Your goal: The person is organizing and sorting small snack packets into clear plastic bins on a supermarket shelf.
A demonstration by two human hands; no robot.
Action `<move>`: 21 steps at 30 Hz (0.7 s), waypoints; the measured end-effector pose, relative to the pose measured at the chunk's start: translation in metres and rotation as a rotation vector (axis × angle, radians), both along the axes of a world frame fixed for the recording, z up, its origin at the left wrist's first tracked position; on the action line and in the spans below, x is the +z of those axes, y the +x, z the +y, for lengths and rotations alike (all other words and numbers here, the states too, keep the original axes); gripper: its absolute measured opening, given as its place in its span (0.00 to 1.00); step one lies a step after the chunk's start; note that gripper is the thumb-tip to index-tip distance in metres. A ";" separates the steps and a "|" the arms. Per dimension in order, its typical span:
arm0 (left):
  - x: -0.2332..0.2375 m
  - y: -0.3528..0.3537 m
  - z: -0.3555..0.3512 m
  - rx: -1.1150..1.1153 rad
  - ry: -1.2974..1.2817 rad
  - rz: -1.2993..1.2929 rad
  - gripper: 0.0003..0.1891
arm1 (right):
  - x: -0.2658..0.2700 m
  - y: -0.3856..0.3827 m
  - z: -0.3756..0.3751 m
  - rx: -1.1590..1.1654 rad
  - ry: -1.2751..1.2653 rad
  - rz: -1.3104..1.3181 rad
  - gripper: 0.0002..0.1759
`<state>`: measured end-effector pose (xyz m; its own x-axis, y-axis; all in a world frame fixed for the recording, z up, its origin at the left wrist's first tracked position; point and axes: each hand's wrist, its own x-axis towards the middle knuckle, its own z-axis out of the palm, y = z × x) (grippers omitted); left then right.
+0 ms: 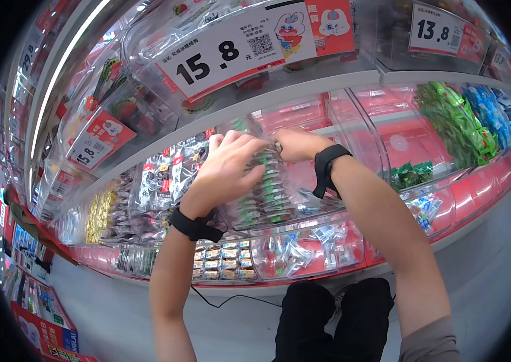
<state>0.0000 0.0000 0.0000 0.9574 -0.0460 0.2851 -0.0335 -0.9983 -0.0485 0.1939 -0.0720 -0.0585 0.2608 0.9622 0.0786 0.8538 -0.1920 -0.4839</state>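
My left hand (231, 166) reaches over a clear bin, with its fingers extended and its thumb apart. Beneath and beside it are small green-and-clear packets (274, 190) standing in a row. At the far end of that row my right hand (297, 146) is closed, its fingers bent inward. A small dark edge shows at its fingertips, but I cannot make out what it is. Dark packets with red and white labels (165, 175) lie left of my left hand. Both wrists wear black bands.
A clear divider (367, 133) runs right of my right hand. Green bags (457, 123) and blue bags (497, 114) fill the right end. Above, a shelf edge carries a 15.8 price sign (225, 57). A lower tray holds small wrapped pieces (222, 262). A black cable (237, 297) crosses the floor.
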 end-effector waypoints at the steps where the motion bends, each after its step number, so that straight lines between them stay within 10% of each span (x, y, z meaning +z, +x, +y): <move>1: 0.002 -0.002 0.002 -0.019 -0.002 0.000 0.21 | 0.001 -0.001 0.000 0.003 -0.003 0.020 0.17; 21: 0.006 0.052 0.022 0.138 0.149 0.216 0.26 | 0.003 0.010 -0.005 -0.248 -0.118 -0.098 0.19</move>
